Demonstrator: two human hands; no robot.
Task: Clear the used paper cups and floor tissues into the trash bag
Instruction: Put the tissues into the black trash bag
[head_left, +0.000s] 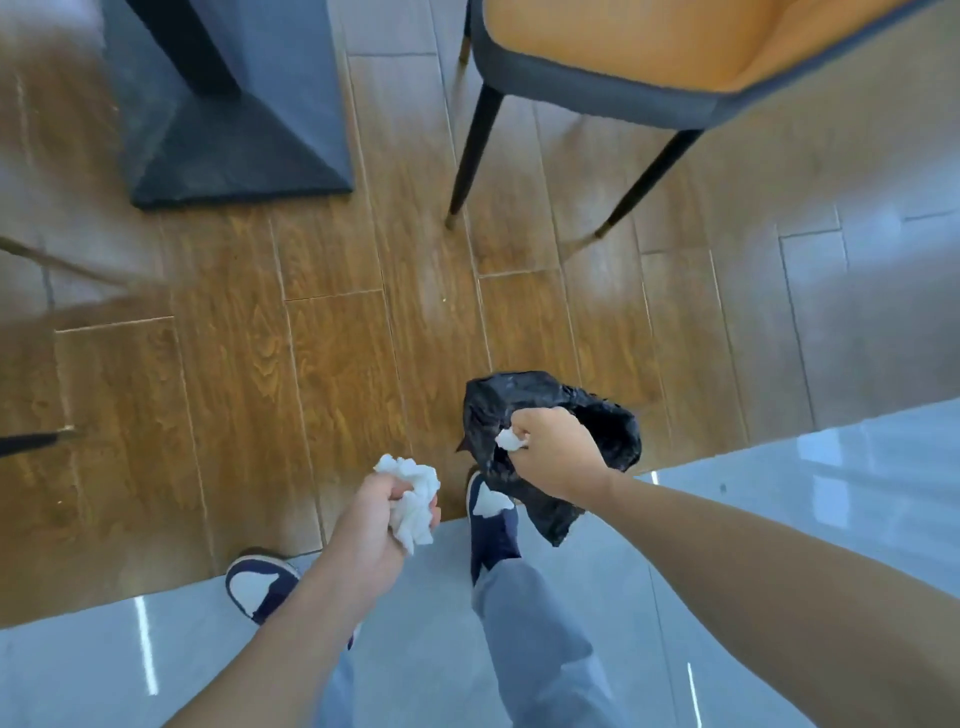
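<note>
Left hand (371, 525) was fisted tight round a crumpled white tissue wad (413, 499); the wad bulged out past the thumb and fingers on the top and inner side. Right hand (553, 452) was closed too, pinching the rim of a black trash bag (613, 426) together with a small scrap of white tissue (511, 440) that poked out at the thumb side. Bag hung from that grip, mouth partly gaping behind the knuckles, its lower end drooping down over the right shoe (491, 525). The two hands were near each other but apart, the left lower in the frame; the wad was not in the bag.

Both forearms were bare. Below them: grey trouser legs and navy-and-white sneakers, left shoe (260, 582) on the glossy grey tile (831, 493), right shoe at the seam where tile met wood-plank flooring (249, 364).

Further out on the planks: a black pedestal table base (239, 161) at upper left, and an orange-seated chair with a dark shell (649, 47) and thin black legs at upper right. Thin dark legs of other furniture crossed in at the left edge. No paper cups visible in the frame; edges of the view were blurred.
</note>
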